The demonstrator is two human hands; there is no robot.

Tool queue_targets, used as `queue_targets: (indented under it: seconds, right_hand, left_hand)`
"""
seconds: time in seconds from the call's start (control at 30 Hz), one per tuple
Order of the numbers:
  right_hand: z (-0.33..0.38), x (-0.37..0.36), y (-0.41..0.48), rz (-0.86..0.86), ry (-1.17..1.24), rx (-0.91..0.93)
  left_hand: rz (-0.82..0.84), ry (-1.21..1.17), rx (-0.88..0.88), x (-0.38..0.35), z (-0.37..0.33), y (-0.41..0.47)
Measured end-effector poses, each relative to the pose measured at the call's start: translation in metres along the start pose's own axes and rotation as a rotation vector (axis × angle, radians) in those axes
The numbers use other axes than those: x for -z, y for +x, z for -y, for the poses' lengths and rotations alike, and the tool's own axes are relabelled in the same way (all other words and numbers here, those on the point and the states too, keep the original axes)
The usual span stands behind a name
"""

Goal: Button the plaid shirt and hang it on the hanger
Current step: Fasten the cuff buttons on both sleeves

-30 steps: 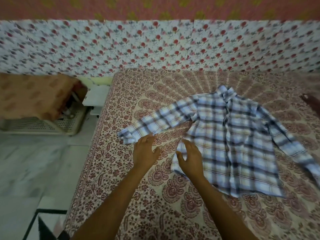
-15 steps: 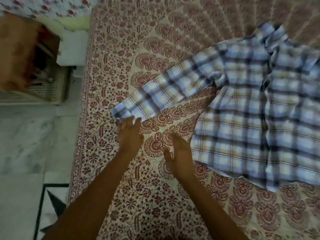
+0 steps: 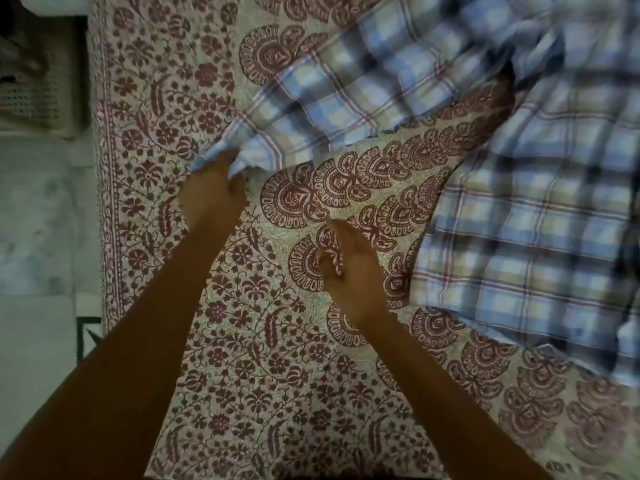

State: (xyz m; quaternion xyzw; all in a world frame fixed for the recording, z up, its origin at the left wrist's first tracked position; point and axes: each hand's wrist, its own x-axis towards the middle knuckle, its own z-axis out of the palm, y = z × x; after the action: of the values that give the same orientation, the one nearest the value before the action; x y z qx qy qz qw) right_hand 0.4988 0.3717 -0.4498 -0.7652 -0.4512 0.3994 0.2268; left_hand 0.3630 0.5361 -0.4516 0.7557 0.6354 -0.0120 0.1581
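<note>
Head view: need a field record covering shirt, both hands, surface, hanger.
plaid shirt: lies spread on the bedspread, blurred
left hand: grips the sleeve cuff
right hand: loosely curled, holds nothing, apart from the shirt
bedspread: patterned, under shirt and both hands
hanger: not in view
buttons: cannot tell
</note>
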Motion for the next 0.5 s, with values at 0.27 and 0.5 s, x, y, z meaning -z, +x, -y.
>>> queue_targets:
  seconds: [0.27,0.5]
  right_hand:
    - [0.045,0.009,0.01,0.002,0.809,-0.357]
    - [0.024,0.0,0.006,-0.462,0.744,-0.382]
  left_hand:
    - [0.516,-1.399,0.2,0.042,-0.037,-0.025]
    - [0.381,-1.002,0.323,0.014,-0.022,-0.037]
